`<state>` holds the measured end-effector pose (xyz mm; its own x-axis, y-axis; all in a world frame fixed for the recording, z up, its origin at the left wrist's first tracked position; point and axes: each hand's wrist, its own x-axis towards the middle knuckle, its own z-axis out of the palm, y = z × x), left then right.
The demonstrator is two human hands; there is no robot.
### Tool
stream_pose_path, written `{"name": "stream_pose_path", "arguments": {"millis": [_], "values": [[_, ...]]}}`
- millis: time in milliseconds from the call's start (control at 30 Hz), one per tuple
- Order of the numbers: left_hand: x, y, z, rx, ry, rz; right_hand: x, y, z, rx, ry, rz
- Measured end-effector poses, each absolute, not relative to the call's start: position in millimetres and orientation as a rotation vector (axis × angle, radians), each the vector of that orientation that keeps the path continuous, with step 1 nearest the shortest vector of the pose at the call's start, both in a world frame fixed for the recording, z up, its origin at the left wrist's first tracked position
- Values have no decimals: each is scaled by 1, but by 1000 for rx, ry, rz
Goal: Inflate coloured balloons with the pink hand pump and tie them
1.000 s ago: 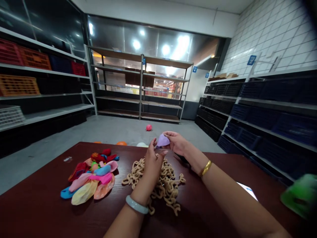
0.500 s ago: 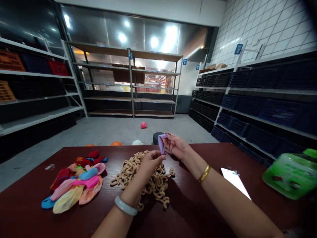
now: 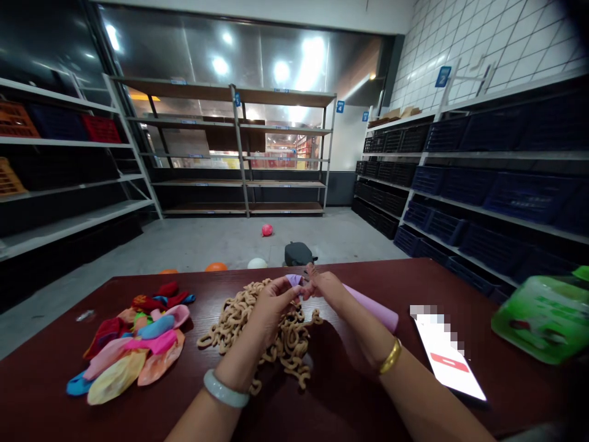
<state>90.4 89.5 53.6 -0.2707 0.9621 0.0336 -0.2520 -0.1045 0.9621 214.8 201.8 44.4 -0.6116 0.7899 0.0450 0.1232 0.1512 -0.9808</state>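
Left hand (image 3: 275,302) of mine pinches a thin purple strip (image 3: 294,280) between thumb and fingers. Right hand (image 3: 323,288) is just beside it with bent fingers; I cannot tell if they grip anything. A fat purple tube (image 3: 373,308) sits behind my right wrist, on its far side. Its long way slants from near my right hand out to the right and a bit toward me, so that hand is nearer. I cannot see whether strip and tube join up. The tube looks smooth and round, like stretchy rubber. Below my hands is a heap of curly tan loops (image 3: 239,316), thick and dull. To the left, limp, bright balloons (image 3: 156,334) lie piled on the shiny dark red tabletop (image 3: 340,405).
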Motion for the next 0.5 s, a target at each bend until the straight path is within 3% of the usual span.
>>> {"name": "stream_pose_path", "arguments": {"millis": [500], "values": [[109, 92, 43, 884, 1096, 1475, 226, 179, 48, -589, -1503, 1696]]}}
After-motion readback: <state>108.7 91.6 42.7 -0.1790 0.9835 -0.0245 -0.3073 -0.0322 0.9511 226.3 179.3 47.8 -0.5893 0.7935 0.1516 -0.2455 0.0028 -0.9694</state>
